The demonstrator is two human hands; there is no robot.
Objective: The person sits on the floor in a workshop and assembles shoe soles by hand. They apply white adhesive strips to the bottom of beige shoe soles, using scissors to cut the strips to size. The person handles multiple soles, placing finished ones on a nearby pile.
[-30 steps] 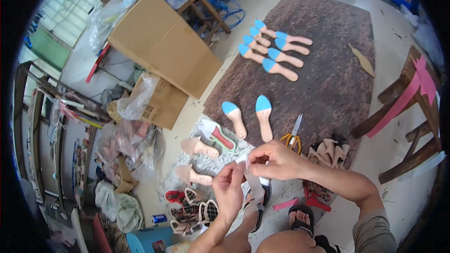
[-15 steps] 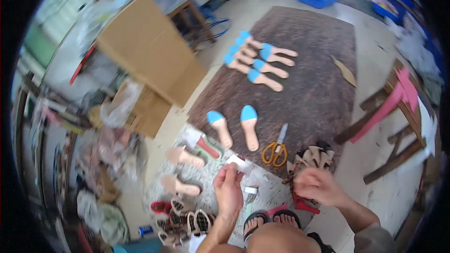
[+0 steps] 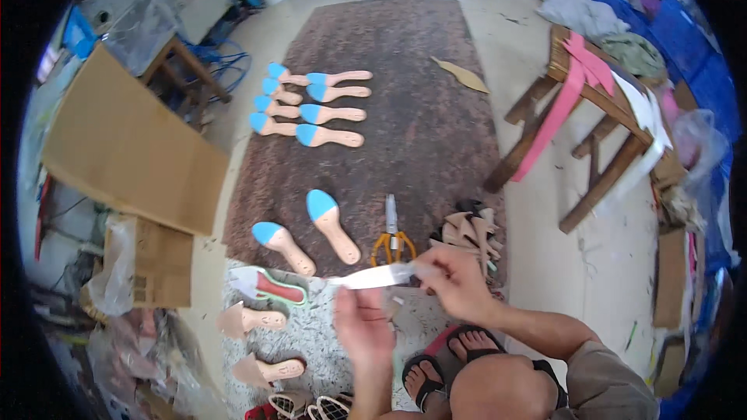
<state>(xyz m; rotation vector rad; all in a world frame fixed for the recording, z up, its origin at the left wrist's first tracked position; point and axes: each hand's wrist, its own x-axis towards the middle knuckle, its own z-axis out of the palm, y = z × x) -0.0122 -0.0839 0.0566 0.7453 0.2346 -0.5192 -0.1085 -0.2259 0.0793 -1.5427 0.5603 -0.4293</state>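
A long, narrow white strip [image 3: 373, 277] is stretched between my two hands; its exact kind is unclear. My left hand [image 3: 364, 323], slightly blurred, grips it from below near its left part. At the greyish, translucent right end, the fingers of my right hand [image 3: 455, 284] are pinched. Just beyond the strip, orange-handled scissors [image 3: 393, 247] lie on the brown mat. To their left rest two beige insoles with blue toe ends, one insole [image 3: 333, 225] slightly farther away than the other insole [image 3: 283, 248].
More blue-tipped insoles [image 3: 331, 114] lie in rows on the brown mat [image 3: 412, 148]. Beige shoe pieces [image 3: 268, 371] and a green-edged sole [image 3: 278, 289] are at the near left. Beige scraps [image 3: 471, 235] sit by my right hand. A wooden stool [image 3: 595, 97] stands right, a cardboard box [image 3: 136, 148] left.
The view has swung to the right. My right hand has come from beside the beige scraps to the white strip, which now extends between both hands.
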